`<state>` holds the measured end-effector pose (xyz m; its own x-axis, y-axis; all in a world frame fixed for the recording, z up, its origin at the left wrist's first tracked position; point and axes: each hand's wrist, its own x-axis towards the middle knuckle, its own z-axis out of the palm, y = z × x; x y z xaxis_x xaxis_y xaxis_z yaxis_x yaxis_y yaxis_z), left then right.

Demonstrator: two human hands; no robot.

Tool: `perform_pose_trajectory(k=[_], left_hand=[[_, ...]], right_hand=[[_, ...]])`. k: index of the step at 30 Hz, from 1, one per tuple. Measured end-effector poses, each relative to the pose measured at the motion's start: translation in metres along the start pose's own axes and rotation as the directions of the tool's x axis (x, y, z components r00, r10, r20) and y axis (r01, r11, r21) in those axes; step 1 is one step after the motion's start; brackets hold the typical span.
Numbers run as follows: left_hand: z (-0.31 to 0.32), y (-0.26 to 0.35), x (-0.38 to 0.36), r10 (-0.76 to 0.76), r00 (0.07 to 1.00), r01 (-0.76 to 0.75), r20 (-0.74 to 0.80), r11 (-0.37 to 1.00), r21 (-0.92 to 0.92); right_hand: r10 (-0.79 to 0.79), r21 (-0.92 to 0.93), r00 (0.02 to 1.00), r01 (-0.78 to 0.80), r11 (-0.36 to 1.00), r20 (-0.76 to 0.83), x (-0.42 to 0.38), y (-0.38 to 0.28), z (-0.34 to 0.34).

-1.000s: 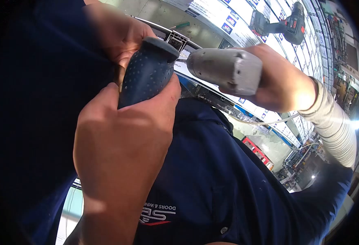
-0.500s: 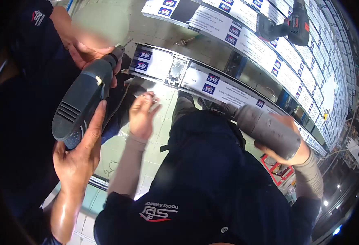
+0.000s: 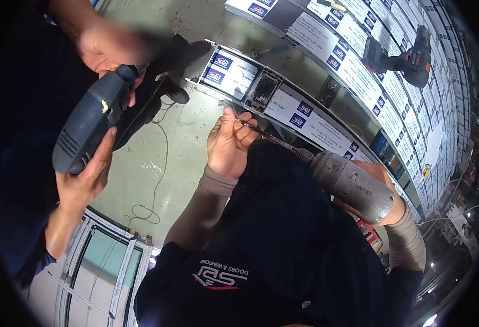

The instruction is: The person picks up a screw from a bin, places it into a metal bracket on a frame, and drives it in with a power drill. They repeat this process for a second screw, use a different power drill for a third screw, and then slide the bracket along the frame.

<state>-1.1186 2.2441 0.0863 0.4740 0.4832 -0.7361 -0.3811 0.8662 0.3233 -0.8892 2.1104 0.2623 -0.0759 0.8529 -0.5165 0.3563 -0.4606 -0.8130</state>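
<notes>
My right hand grips a worn grey power screwdriver by its body. A long, dark driver bit reaches from it toward the left. At the bit's tip, the fingers of my left hand pinch a small shiny metal piece that looks like a screw, partly hidden by the fingers. Just beyond these fingers lies an aluminium frame profile covered with white and blue labelled film. A dark cross-piece sits in it near its left end.
On the left, a co-worker's hand supports a dark power drill. A cordless drill rests on the film-covered profiles at upper right. A cable trails over the tiled floor. Another frame stands at lower left.
My left hand has moved right, its fingers meeting the bit's tip with the small piece. The view has shifted, and the bit now shows at full length. The co-worker's drill appears farther left.
</notes>
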Motion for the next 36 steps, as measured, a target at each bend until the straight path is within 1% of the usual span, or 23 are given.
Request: perform_pose_trajectory(k=[2, 4, 5, 6, 7, 10, 11, 13, 15, 17, 19, 20, 21, 22, 23, 24, 25, 27, 28, 31, 33, 35, 36], left_hand=[[0.002, 0.0, 0.003, -0.024, 1.0, 0.024, 0.007, 1.0, -0.009], [0.007, 0.001, 0.005, -0.046, 0.999, 0.046, 0.022, 0.999, -0.017], [0.01, 0.004, 0.004, -0.044, 0.998, 0.046, 0.043, 0.997, -0.057], [0.012, 0.005, 0.004, -0.039, 0.997, 0.045, 0.062, 0.994, -0.099], [0.012, 0.005, 0.006, -0.043, 0.997, 0.05, 0.067, 0.994, -0.1], [0.012, 0.004, 0.012, -0.057, 0.997, 0.061, 0.054, 0.995, -0.078], [0.014, 0.005, 0.012, -0.063, 0.997, 0.065, 0.042, 0.996, -0.063], [0.017, 0.007, 0.014, -0.072, 0.997, 0.074, 0.032, 0.996, -0.047], [0.019, 0.007, 0.015, -0.094, 0.996, 0.094, 0.001, 0.995, -0.023], [0.02, 0.009, 0.016, -0.109, 0.994, 0.109, 0.011, 0.994, -0.01], [0.022, 0.007, 0.016, -0.123, 0.992, 0.123, 0.016, 0.992, -0.002], [0.025, 0.003, 0.015, -0.16, 0.987, 0.161, 0.02, 0.986, -0.038], [0.028, -0.001, 0.014, -0.193, 0.981, 0.194, 0.023, 0.978, -0.077], [0.028, -0.006, 0.014, -0.186, 0.982, 0.187, 0.019, 0.979, -0.083], [0.029, -0.013, 0.015, -0.222, 0.969, 0.236, 0.108, 0.962, -0.14], [0.032, -0.017, 0.016, -0.252, 0.946, 0.291, 0.204, 0.938, -0.19], [0.034, -0.02, 0.016, -0.25, 0.945, 0.291, 0.212, 0.937, -0.192], [0.036, -0.025, 0.014, -0.312, 0.915, 0.381, 0.257, 0.878, -0.289], [0.036, -0.026, 0.016, -0.31, 0.914, 0.382, 0.26, 0.874, -0.3], [0.032, -0.027, 0.019, -0.306, 0.921, 0.385, 0.239, 0.801, -0.458], [0.026, -0.029, 0.024, -0.286, 0.924, 0.378, 0.255, 0.793, -0.479], [0.022, -0.032, 0.03, -0.226, 0.928, 0.351, 0.297, 0.8, -0.487], [0.02, -0.032, 0.032, -0.241, 0.926, 0.359, 0.289, 0.797, -0.486]], right_hand=[[0.018, -0.027, 1.0, -0.018, 0.999, 0.008, 0.001, -0.005, 0.001], [-0.001, -0.031, 1.0, 0.001, 1.0, -0.009, 0.0, -0.007, 0.002], [0.006, -0.033, 1.0, -0.006, 0.999, -0.015, -0.001, -0.01, 0.002], [-0.03, -0.088, 1.0, 0.029, 0.996, -0.009, -0.002, -0.012, 0.001], [-0.065, -0.144, 0.998, 0.064, 0.987, 0.0, -0.003, -0.014, 0.001], [-0.09, -0.199, 0.996, 0.088, 0.976, 0.0, -0.005, -0.014, 0.001], [-0.088, -0.201, 0.996, 0.086, 0.976, 0.0, -0.004, -0.015, 0.001], [-0.036, -0.121, 0.999, 0.031, 0.992, -0.039, -0.002, -0.019, 0.001], [-0.018, -0.133, 0.999, 0.013, 0.991, -0.034, 0.0, -0.025, -0.001], [-0.004, -0.147, 0.999, -0.001, 0.989, -0.032, -0.002, -0.024, -0.001], [-0.132, -0.289, 0.983, 0.091, 0.953, -0.125, -0.01, -0.017, 0.005], [-0.131, -0.288, 0.984, 0.091, 0.953, -0.12, -0.01, -0.021, 0.006], [-0.069, -0.231, 0.984, 0.029, 0.972, -0.164, -0.007, -0.03, 0.005], [-0.041, -0.205, 0.982, 0.002, 0.979, -0.184, -0.005, -0.036, 0.003], [-0.012, -0.177, 0.979, -0.024, 0.984, -0.203, -0.004, -0.041, 0.001], [-0.006, -0.247, 0.98, -0.044, 0.968, -0.201, -0.003, -0.044, -0.001], [0.003, -0.316, 0.98, -0.068, 0.946, -0.199, -0.003, -0.048, -0.003], [0.175, -0.254, 0.977, -0.201, 0.946, -0.123, 0.014, -0.073, -0.015], [0.142, -0.307, 0.981, -0.175, 0.935, -0.129, 0.021, -0.079, -0.018], [0.037, -0.328, 0.988, -0.084, 0.941, -0.147, 0.042, -0.089, -0.021], [0.087, -0.344, 0.99, -0.121, 0.931, -0.114, 0.054, -0.096, -0.021], [0.135, -0.353, 0.987, -0.157, 0.922, -0.086, 0.066, -0.104, -0.021], [0.124, -0.372, 0.989, -0.145, 0.917, -0.079, 0.07, -0.106, -0.02]])
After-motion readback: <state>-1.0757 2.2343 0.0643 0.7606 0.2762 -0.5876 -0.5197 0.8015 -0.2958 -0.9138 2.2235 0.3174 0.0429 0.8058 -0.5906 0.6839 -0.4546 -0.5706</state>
